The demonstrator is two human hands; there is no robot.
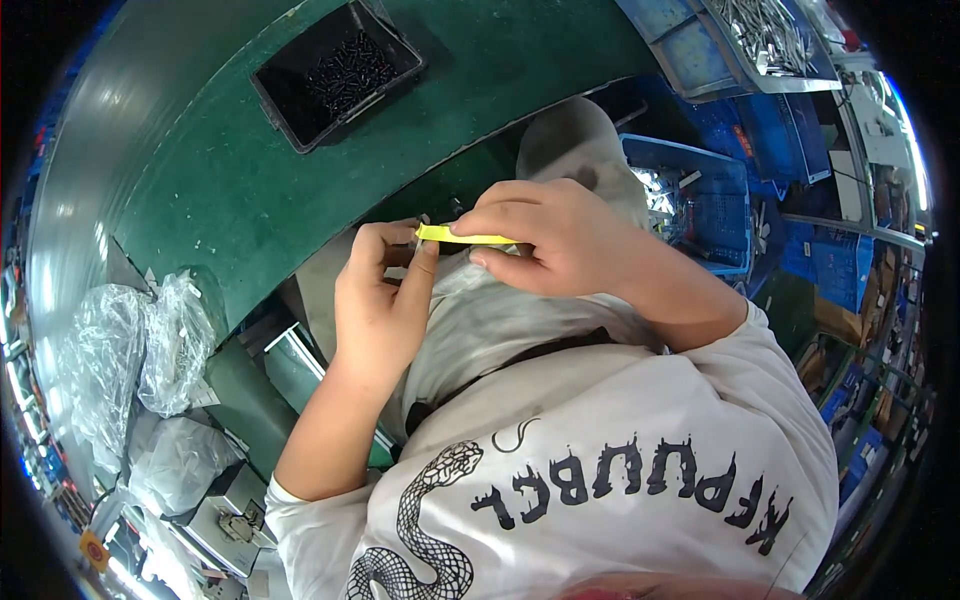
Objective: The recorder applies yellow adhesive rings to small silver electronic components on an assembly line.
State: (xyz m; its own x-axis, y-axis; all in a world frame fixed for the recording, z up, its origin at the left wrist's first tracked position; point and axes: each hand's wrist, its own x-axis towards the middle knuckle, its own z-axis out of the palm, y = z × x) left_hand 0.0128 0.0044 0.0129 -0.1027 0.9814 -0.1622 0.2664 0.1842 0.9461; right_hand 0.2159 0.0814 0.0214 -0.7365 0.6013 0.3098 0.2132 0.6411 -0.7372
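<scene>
A narrow bright yellow strip-like piece (470, 237) is held level above my lap. My right hand (560, 235) grips it between thumb and fingers from the right. At its left end, my left hand (380, 285) is closed, thumb and fingertips pinched together around that end. Something small and dark shows at the left fingertips, but its kind is too small to make out. The fingers hide part of the yellow piece.
On the green table (215, 165) stands a black bin (285, 122) of small black parts. Plastic bags (105, 350) lie at the left. A blue crate (715, 200) with metal parts sits at the right, beneath a bin of metal rods (765, 40) at the upper right.
</scene>
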